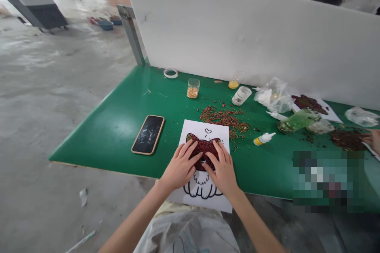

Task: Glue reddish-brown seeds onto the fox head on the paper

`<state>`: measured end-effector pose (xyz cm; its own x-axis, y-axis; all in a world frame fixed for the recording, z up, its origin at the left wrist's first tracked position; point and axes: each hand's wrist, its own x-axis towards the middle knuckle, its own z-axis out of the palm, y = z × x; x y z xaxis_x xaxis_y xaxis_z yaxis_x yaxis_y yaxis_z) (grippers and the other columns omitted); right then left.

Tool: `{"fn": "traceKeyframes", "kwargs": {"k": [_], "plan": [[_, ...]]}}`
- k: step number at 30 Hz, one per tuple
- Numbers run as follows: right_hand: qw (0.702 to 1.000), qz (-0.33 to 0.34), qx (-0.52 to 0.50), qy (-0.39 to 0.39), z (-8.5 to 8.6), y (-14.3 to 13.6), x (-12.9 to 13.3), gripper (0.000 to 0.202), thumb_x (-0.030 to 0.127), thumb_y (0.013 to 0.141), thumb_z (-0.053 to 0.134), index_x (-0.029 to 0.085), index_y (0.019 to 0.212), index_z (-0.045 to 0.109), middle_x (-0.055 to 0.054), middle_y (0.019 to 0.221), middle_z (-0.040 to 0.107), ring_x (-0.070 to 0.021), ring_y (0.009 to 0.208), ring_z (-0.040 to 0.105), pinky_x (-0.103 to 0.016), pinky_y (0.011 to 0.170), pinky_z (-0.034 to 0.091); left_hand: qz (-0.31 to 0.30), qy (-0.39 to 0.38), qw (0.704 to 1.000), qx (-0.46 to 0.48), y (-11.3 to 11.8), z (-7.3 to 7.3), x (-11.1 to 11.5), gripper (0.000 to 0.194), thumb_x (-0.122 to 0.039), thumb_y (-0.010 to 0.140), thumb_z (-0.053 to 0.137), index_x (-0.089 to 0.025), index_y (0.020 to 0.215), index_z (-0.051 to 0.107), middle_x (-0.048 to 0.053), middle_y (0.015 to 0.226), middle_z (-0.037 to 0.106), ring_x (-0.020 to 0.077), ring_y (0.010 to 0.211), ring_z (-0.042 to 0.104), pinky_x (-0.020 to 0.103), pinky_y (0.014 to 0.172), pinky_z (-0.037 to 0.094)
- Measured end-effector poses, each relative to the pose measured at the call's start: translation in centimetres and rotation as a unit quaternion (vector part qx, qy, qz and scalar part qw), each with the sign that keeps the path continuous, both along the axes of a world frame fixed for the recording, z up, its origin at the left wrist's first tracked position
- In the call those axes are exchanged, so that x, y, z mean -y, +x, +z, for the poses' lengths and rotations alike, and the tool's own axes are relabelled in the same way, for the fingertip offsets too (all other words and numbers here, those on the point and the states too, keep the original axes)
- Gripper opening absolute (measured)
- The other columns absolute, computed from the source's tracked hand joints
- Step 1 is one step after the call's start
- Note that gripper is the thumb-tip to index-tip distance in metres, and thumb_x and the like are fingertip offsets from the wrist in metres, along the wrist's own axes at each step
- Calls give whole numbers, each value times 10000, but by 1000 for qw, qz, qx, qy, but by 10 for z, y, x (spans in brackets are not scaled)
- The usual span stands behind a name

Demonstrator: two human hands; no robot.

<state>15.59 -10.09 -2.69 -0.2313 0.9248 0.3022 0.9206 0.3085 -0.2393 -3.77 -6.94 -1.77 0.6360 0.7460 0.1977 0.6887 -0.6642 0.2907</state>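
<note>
A white sheet with a cat drawing (pixel 202 186) lies at the table's front edge and overhangs it a little. Dark red beans (pixel 204 145) cover the cat's head, with green ones in the ears. My left hand (pixel 181 166) rests on the left side of the head, fingers spread. On the right side, my right hand (pixel 221 166) lies with its fingers apart too. Both hands touch the bean-covered area and partly hide it; neither holds anything I can see. Loose red and green beans (pixel 224 118) are scattered just beyond the sheet.
A phone (pixel 147 134) lies left of the sheet. To the right is a yellow-labelled glue bottle (pixel 264 138). Behind stand a cup of corn kernels (pixel 193 88) and a clear cup (pixel 241 95). A green jar (pixel 298 120) lies farther right, near another person's hand (pixel 373 140). A white partition (pixel 252 31) borders the back.
</note>
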Motion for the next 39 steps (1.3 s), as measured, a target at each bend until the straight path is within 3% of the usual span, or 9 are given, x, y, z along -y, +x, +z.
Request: {"fn": "traceKeyframes", "kwargs": {"k": [5, 9, 17, 22, 28, 32, 35, 39], "plan": [[1000, -6, -14, 8, 0, 0, 0, 322, 407, 905, 462, 212, 1122, 598, -115, 1458, 335, -304, 1348, 273, -473, 1023, 338, -3, 4, 1000, 5, -1, 2, 0, 464, -188, 850, 436, -243, 1308, 483, 75, 1482, 305, 263, 1400, 156, 471, 1129, 208], [999, -17, -23, 19, 1, 1, 1, 378, 395, 907, 458, 205, 1224, 542, -113, 1459, 333, -296, 1348, 278, -467, 1033, 338, -1, 5, 1000, 5, -1, 2, 0, 490, -182, 857, 409, -221, 1344, 438, 76, 1485, 305, 258, 1402, 145, 462, 1130, 205], [999, 19, 27, -6, 3, -1, 1, 405, 399, 912, 452, 284, 1296, 515, -59, 1468, 346, -309, 1357, 251, -465, 1012, 346, 20, 6, 1000, 8, 0, 0, -1, 544, -151, 855, 369, -136, 1398, 344, 104, 1471, 329, 239, 1402, 146, 431, 1137, 185], [999, 17, 29, 6, 2, -1, 0, 510, 421, 913, 440, 242, 1389, 396, -82, 1477, 328, -298, 1359, 251, -458, 1024, 338, 30, 2, 999, 13, 0, -1, -1, 557, -129, 850, 356, -136, 1406, 327, 104, 1477, 317, 237, 1400, 152, 436, 1128, 201], [1000, 6, 1, 24, 3, 2, 2, 466, 407, 912, 444, 210, 1334, 454, -99, 1452, 359, -287, 1355, 267, -456, 1035, 333, 59, 3, 996, 60, -5, -6, -3, 562, -92, 839, 345, -165, 1396, 351, 87, 1442, 375, 243, 1375, 216, 459, 1098, 270], [999, 11, -12, 33, 3, 3, 6, 329, 385, 909, 456, 215, 1159, 584, -95, 1436, 373, -291, 1349, 274, -461, 1033, 335, 65, 17, 991, 111, -10, -5, -2, 499, -80, 829, 359, -228, 1282, 505, 65, 1355, 475, 237, 1327, 307, 470, 1066, 324], [999, 26, -4, 29, 4, 2, 7, 328, 399, 902, 467, 221, 1146, 594, -99, 1442, 360, -300, 1351, 262, -470, 1032, 336, 29, 17, 995, 91, -10, 0, 0, 452, -99, 813, 405, -254, 1204, 571, 56, 1415, 403, 259, 1357, 251, 501, 1083, 287], [999, 31, 1, 25, 4, 1, 6, 351, 402, 898, 474, 232, 1186, 580, -104, 1443, 355, -303, 1353, 257, -479, 1035, 331, -9, 8, 999, 46, -6, 5, 1, 471, -133, 820, 430, -270, 1259, 530, 49, 1489, 292, 268, 1401, 143, 516, 1120, 210]]}}
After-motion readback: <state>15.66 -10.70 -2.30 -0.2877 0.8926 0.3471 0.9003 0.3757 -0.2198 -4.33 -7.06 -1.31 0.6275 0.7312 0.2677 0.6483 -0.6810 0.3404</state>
